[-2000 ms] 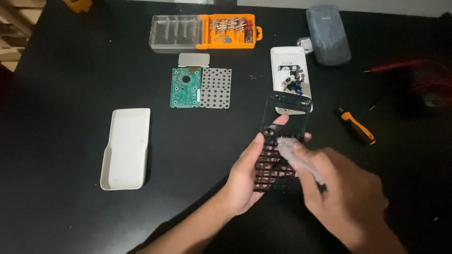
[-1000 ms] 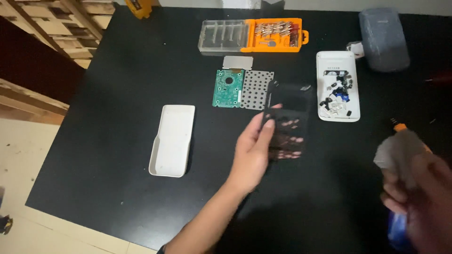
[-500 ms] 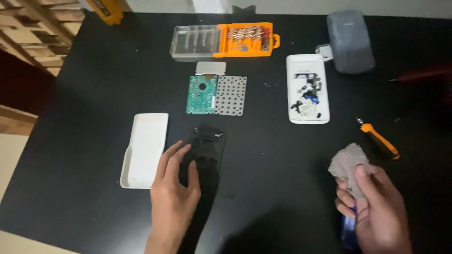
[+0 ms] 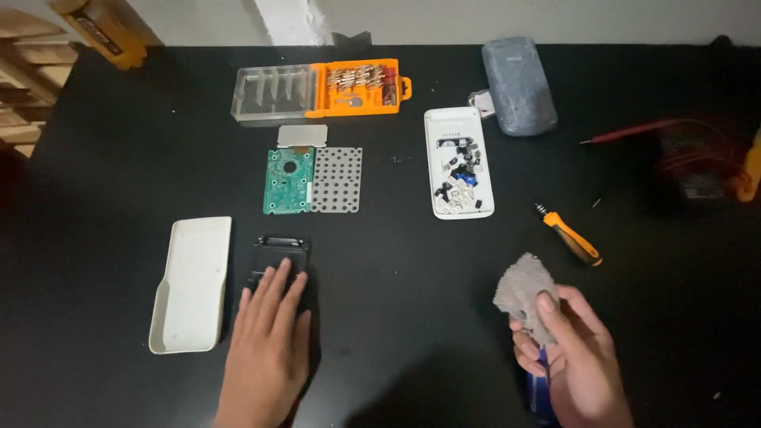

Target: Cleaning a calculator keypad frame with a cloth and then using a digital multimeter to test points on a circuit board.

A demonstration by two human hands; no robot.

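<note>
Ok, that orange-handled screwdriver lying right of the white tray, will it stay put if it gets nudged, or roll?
The orange-handled screwdriver has a rounded handle and lies loose on the smooth black table, so it would probably roll if pushed sideways. It looks small and rigid, likely light to lift. Its thin tip appears bare, so it may snag the grey cloth in the right hand.

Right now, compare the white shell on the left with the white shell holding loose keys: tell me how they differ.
The left white shell is bare inside; the right white shell holds a heap of small keys. The left white shell lies beside the black front panel under the left hand; the right white shell lies far from both hands, near the grey case. Both are white, elongated and lie hollow side up.
</note>
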